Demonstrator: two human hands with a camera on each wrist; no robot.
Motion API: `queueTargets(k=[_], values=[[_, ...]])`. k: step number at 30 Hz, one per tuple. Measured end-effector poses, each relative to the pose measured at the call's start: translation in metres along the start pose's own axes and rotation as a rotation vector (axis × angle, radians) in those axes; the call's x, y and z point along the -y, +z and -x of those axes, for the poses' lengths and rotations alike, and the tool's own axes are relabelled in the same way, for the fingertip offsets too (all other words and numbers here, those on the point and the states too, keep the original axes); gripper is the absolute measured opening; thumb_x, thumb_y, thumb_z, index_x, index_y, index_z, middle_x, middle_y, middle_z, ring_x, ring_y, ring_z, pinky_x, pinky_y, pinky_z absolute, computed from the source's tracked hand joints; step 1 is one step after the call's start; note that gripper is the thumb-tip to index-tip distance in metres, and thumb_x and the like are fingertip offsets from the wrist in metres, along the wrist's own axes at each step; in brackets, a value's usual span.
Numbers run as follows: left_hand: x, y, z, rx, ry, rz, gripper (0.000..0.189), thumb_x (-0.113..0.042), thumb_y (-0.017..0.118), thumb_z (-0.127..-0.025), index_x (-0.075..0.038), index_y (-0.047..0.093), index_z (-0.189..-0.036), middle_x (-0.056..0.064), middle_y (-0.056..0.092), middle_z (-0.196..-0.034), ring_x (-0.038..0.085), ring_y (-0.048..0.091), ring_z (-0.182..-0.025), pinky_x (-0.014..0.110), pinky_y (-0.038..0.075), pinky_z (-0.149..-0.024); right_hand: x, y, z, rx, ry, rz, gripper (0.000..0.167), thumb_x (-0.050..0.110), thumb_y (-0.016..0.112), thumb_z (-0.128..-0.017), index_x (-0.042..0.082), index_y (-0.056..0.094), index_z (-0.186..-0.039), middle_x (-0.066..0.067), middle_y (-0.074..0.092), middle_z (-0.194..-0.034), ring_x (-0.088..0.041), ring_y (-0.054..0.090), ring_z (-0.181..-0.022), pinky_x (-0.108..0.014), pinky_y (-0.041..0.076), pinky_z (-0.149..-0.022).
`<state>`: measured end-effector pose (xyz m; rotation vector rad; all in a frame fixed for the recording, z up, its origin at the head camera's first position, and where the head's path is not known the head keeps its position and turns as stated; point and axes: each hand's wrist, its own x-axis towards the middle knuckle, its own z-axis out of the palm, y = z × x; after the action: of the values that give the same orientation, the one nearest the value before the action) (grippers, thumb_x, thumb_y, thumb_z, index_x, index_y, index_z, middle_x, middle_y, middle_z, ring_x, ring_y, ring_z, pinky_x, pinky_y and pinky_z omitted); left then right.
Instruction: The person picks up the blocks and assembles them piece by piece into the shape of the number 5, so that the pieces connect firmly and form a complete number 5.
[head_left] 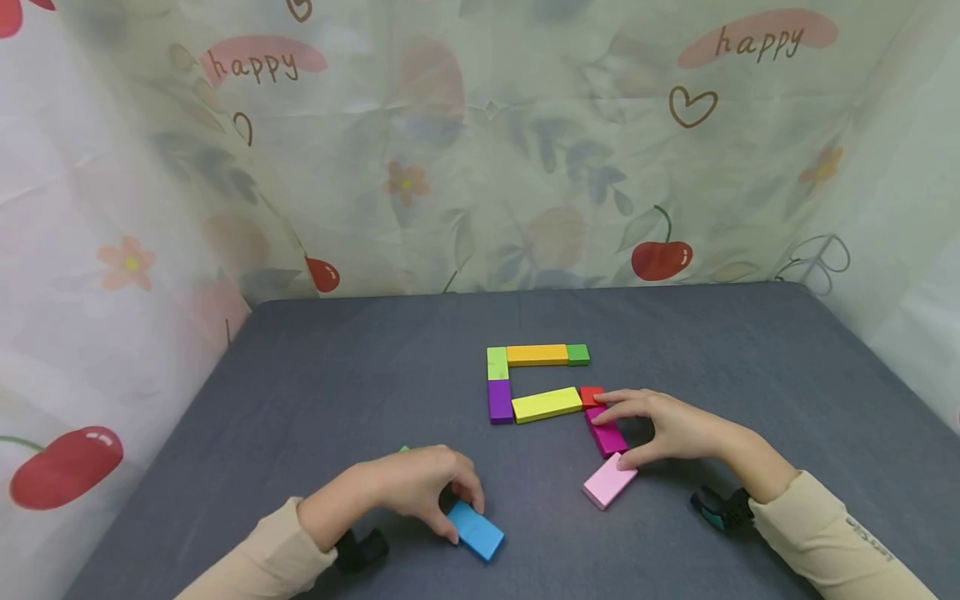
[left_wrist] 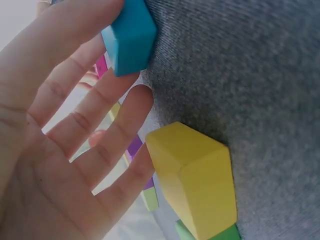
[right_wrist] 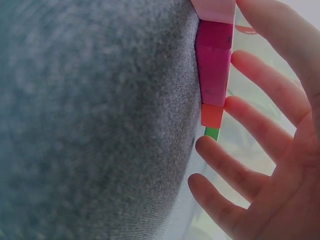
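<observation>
My left hand (head_left: 423,483) pinches a blue block (head_left: 480,533) between thumb and fingers, low over the grey cloth. In the left wrist view a yellow block (left_wrist: 200,175) and a green block (left_wrist: 227,234) lie by the little finger; the hand mostly hides them from the head view. My right hand (head_left: 675,425) reaches over the end of a block row with its fingers spread. Its thumb touches a pink block (head_left: 609,482), and fingertips rest at a magenta block (head_left: 606,433) and a small red block (head_left: 590,396). Pink and magenta meet near a corner, at an angle.
Joined to the red block is a long yellow block (head_left: 547,405), then purple (head_left: 500,402), light green (head_left: 497,363), orange (head_left: 537,355) and small green (head_left: 578,354) blocks. Dark cloth (head_left: 337,367) covers the table. A printed curtain (head_left: 495,150) hangs behind it.
</observation>
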<state>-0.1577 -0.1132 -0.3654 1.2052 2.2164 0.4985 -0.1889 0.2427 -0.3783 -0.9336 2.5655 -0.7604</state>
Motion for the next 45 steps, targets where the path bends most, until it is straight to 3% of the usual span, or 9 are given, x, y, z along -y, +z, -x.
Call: queueTargets(k=[6, 12, 32, 45], values=[[-0.002, 0.001, -0.002, -0.026, 0.019, -0.015, 0.024, -0.020, 0.079, -0.075, -0.019, 0.069, -0.097, -0.012, 0.060, -0.088, -0.007, 0.051, -0.082, 0.013, 0.046, -0.079, 0.001, 0.000, 0.000, 0.004, 0.003, -0.002, 0.052, 0.042, 0.073, -0.077, 0.023, 0.060, -0.123, -0.014, 0.045, -0.142, -0.041, 0.040, -0.128, -0.064, 0.036, -0.097], [-0.004, 0.002, -0.007, -0.109, 0.036, -0.034, 0.026, -0.023, 0.077, -0.077, -0.019, 0.069, -0.101, -0.010, 0.062, -0.093, -0.005, 0.053, -0.085, 0.014, 0.046, -0.080, 0.000, 0.000, 0.000, 0.004, 0.008, 0.000, 0.052, 0.042, 0.073, -0.077, 0.023, 0.061, -0.123, -0.014, 0.045, -0.142, -0.041, 0.040, -0.128, -0.064, 0.035, -0.097], [-0.033, 0.013, -0.035, -0.280, -0.036, -0.151, 0.030, -0.032, 0.076, -0.077, -0.024, 0.070, -0.104, -0.011, 0.065, -0.092, -0.002, 0.054, -0.080, 0.012, 0.043, -0.071, -0.002, 0.001, -0.001, 0.000, -0.002, 0.000, 0.051, 0.042, 0.073, -0.077, 0.023, 0.061, -0.123, -0.014, 0.045, -0.142, -0.041, 0.040, -0.128, -0.063, 0.036, -0.097], [-0.047, 0.017, -0.052, -0.292, -0.104, -0.160, 0.031, -0.037, 0.076, -0.077, -0.024, 0.070, -0.104, -0.012, 0.065, -0.090, -0.002, 0.051, -0.074, 0.014, 0.041, -0.068, -0.003, 0.002, -0.001, 0.003, 0.026, -0.019, 0.052, 0.043, 0.073, -0.077, 0.023, 0.060, -0.123, -0.014, 0.044, -0.143, -0.041, 0.039, -0.129, -0.065, 0.034, -0.098]])
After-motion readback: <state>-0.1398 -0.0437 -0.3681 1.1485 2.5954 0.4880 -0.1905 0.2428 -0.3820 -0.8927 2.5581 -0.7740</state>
